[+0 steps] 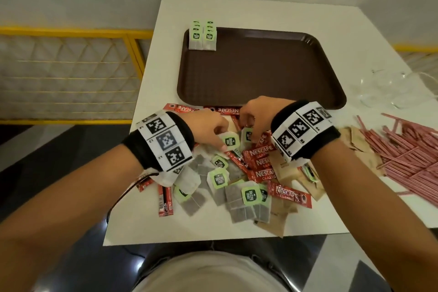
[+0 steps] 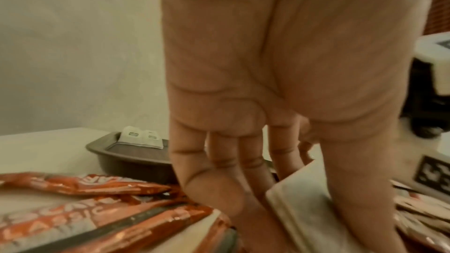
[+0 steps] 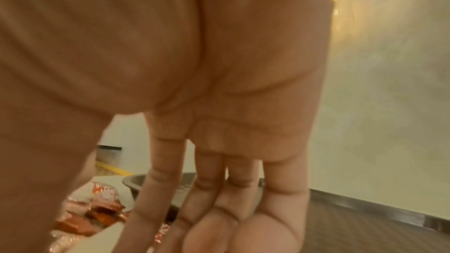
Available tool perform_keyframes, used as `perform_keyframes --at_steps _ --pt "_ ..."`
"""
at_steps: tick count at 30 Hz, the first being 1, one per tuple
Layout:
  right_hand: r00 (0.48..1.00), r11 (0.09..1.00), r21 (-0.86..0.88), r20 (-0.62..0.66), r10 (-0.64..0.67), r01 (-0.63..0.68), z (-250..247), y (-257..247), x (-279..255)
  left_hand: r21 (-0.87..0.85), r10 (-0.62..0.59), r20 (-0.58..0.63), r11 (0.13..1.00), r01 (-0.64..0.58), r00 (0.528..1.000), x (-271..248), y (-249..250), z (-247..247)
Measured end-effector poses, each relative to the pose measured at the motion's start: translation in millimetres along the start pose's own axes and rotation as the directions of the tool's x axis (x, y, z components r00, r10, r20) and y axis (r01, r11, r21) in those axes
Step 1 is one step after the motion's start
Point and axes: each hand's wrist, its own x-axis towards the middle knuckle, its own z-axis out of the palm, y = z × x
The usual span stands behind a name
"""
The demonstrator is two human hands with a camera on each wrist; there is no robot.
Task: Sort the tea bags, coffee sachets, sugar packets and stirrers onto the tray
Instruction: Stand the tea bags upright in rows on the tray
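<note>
Brown tray (image 1: 260,71): sits at the far middle of the white tabletop (image 1: 308,16), its floor mostly bare, so there is room to give each kind its own patch.
Sorted tea bags (image 1: 203,36): two short overlapping rows in the tray's far-left corner, green tags up; tucked against the rim, I'd guess, so the row stays square and leaves the rest free.
Mixed pile (image 1: 237,173): green-tagged tea bags, red Nescafé sachets (image 1: 262,162) and brown sugar packets (image 1: 279,213) lie jumbled on the near tabletop, overlapping, none yet sorted.
Stirrers (image 1: 407,152): a loose pink heap to the right, well apart from the tray, untouched.
Left hand (image 1: 208,129): fingers (image 2: 348,189) and thumb pinch a pale tea bag (image 1: 228,141) at the pile's top, likely to peel it off the sachets.
Right hand (image 1: 257,115): reaches down into the pile just beside the left; whether its fingers (image 3: 155,189) hold a second tea bag or only touch it, I cannot tell, the wrist view being blurred.
Glass jars (image 1: 393,92): stand at the right edge, beside the tray.
</note>
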Motion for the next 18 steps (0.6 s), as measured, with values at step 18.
perform_keyframes --at_steps 18 --pt "0.951 0.711 0.649 -0.297 -0.091 0.271 -87.3 21.2 52.0 -0.861 -0.464 -0.286 0.509 -0.013 0.839 27.5 -87.3 -109.0"
